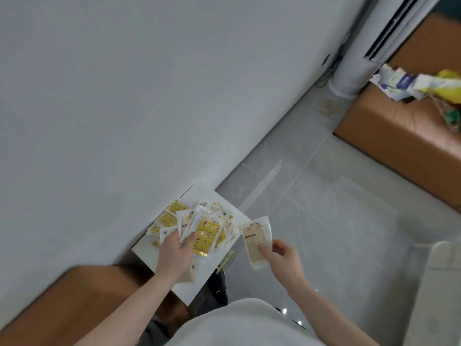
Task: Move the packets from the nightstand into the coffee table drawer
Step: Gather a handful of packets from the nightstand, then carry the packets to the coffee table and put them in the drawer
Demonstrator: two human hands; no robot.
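Observation:
A pile of yellow and white packets (199,226) lies on the white nightstand top (224,203) against the wall. My left hand (175,258) rests on the pile, thumb and fingers pinched on a white packet (187,224) at its middle. Off the nightstand's right edge, my right hand (284,263) holds a single pale beige packet (257,239) above the floor, gripped at its lower end.
A grey wall runs along the left. Grey floor tiles (324,208) spread to the right. A brown sofa (404,128) with crumpled wrappers (411,83) stands at the upper right beside a white standing air conditioner (354,61). Brown furniture (74,295) lies at the lower left.

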